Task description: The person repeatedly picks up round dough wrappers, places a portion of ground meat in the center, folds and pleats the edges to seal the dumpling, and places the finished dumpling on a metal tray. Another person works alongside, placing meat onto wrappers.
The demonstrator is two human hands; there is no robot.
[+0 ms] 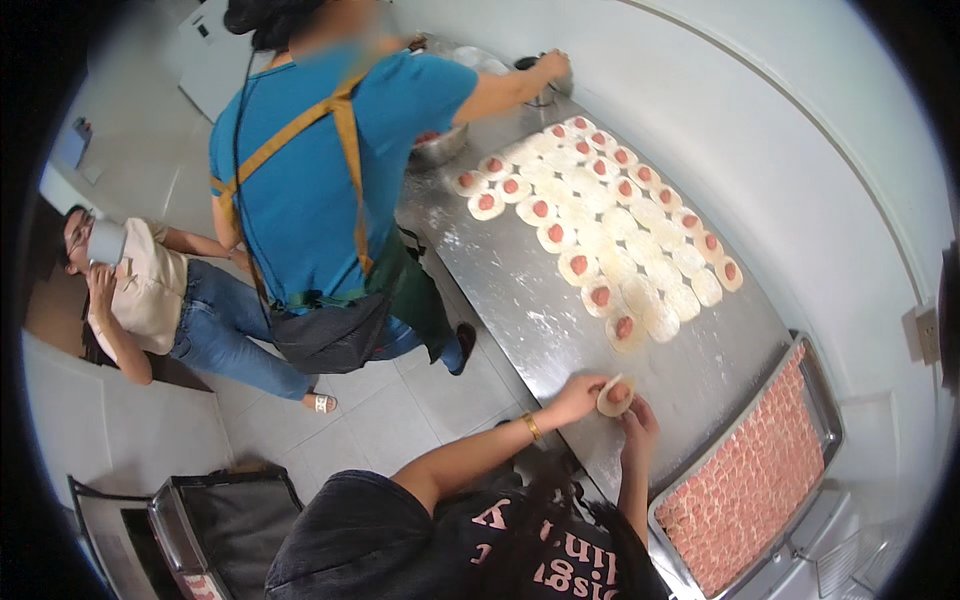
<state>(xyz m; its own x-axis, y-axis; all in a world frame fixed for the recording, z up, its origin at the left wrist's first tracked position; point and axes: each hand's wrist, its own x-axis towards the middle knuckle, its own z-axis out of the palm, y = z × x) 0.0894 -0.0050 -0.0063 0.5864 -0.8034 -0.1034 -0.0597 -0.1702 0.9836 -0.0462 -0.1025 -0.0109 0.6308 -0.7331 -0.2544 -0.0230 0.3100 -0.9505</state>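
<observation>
Over the near edge of the steel table (480, 270), I hold up a round dough wrapper (606, 409) with a lump of pink meat filling (619, 392) on it. The wrapper's left edge is pinched in my left hand (574, 398), its rim slightly raised there. My right hand (641, 428) grips it at the lower right, with its fingertips partly hidden. Just beyond my hands lie rows of pale dough wrappers (640, 247). Those along the left and right sides bear pink lumps; many in the middle are bare.
A large metal tray (828, 400) packed with small pink-and-white pieces stands at my right by the wall. Across the table, a co-worker in a blue top (300, 170) reaches toward a metal container (540, 90). Another person (150, 290) holds a cup at the left.
</observation>
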